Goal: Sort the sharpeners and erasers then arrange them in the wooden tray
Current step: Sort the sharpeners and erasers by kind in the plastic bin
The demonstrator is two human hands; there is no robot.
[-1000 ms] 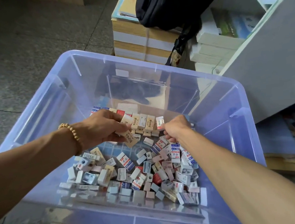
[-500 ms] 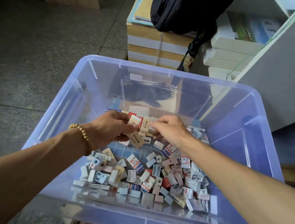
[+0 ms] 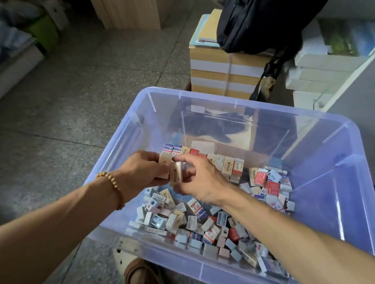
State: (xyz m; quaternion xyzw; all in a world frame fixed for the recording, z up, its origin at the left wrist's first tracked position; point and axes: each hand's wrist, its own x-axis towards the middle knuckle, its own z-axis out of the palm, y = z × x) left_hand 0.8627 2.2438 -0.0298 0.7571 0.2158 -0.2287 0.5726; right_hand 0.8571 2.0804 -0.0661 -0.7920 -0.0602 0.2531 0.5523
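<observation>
Nearest, at the bottom edge: a brown shoe (image 3: 141, 279) on the speckled grey floor (image 3: 51, 122). Just beyond, a translucent bluish plastic bin (image 3: 336, 196), its near half covered by a loose heap of erasers and sharpeners (image 3: 203, 228). Above the heap, both hands together over the bin's middle. Left hand (image 3: 139, 171), beaded bracelet (image 3: 113, 186) at the wrist, fingers curled round a beige eraser (image 3: 164, 164). Right hand (image 3: 199, 181) just beside, touching, pinching a second beige eraser (image 3: 176, 175) upright between thumb and fingers. Behind the hands, a neat row of erasers (image 3: 220, 161) standing on edge. Past the bin: bundled paper stacks (image 3: 221, 71), black bag (image 3: 261, 10) on top.
</observation>
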